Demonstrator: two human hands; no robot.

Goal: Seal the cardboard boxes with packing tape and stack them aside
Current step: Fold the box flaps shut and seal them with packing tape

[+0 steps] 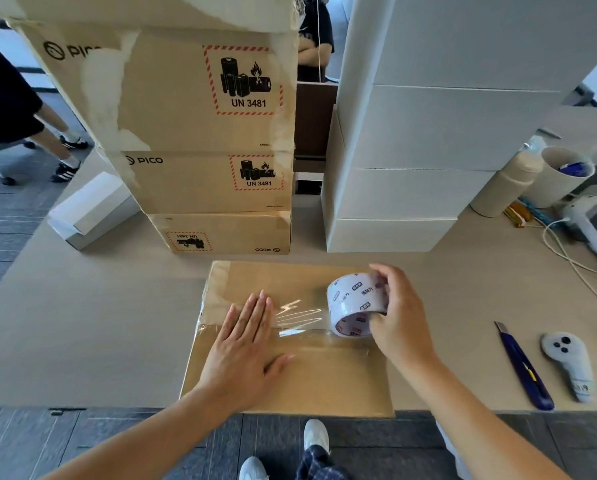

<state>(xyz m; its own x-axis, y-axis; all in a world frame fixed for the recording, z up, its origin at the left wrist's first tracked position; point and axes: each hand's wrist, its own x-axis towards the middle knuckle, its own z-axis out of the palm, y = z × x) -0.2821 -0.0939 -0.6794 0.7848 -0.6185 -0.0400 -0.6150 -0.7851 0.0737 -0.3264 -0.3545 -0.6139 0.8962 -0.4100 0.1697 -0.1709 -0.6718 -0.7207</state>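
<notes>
On the tabletop point(99, 323), at its near edge, lies the brown cardboard box point(324, 382), flaps closed and top face up. A strip of clear tape point(300, 315) runs across that face along the middle seam. The left hand point(245, 344) lies flat on the box's left half, fingers straight and together, pressing down the laid end of the strip. The right hand point(402, 327) is curled round the packing tape roll point(357, 304) above the box's right half, and the strip between the two hands looks wrinkled and not yet stuck down.

By my reading, sealing is mid-way: the seam is covered only in part. The next move calls for drawing the roll on past the box's right edge, keeping the tape taut and low, while the flat hand smooths it. The tape then needs cutting.

A blue utility knife point(523, 367) lies well right of the box, and a white controller point(568, 365) beyond it. Just behind the box stands a stack of PICO cartons point(203, 181), with taller white boxes point(411, 168) behind and to the right.
</notes>
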